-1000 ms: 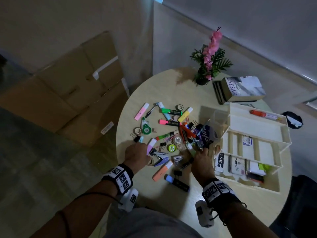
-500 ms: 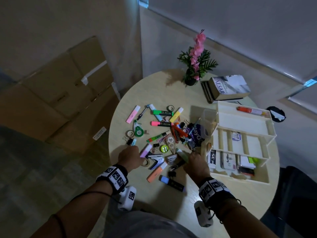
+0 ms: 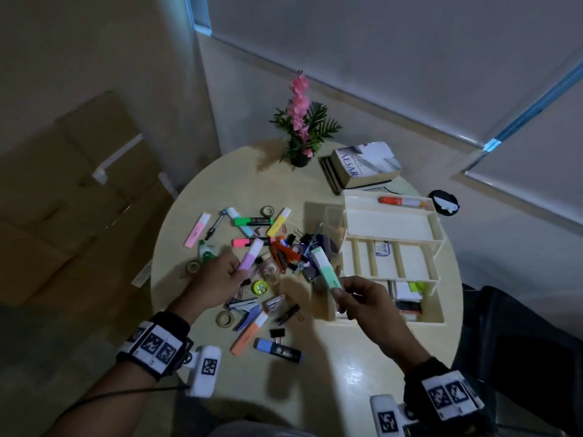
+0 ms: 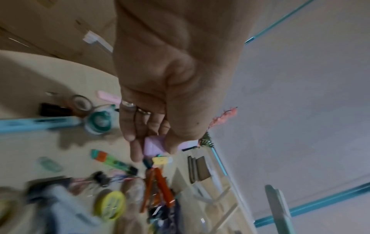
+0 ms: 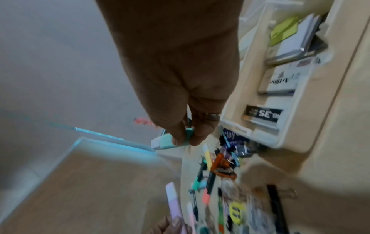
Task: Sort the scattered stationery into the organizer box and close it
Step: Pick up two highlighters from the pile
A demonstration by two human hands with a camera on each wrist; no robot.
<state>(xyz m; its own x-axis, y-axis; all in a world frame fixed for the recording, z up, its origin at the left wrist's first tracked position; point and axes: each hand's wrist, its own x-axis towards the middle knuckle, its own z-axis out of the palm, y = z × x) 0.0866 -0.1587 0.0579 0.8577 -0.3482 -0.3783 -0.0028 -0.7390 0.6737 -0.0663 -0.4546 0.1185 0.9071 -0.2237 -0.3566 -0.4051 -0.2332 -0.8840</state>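
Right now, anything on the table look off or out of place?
Nothing damaged or spilled. The stationery pile lies scattered beside the open organizer box, as the job expects. The left hand holds a purple highlighter, the right hand a mint highlighter. Oddest: the room is dim, and both wrist views are blurred.

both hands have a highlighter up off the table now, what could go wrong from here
1. The right hand pinches the green highlighter only at its lower end; it might slip out on the way to the organizer box.
2. The left hand grips the purple highlighter just above the dense pile, so a low sweep could scatter binder clips.
3. The box's raised trays leave narrow slots; a misplaced highlighter could stop it closing.
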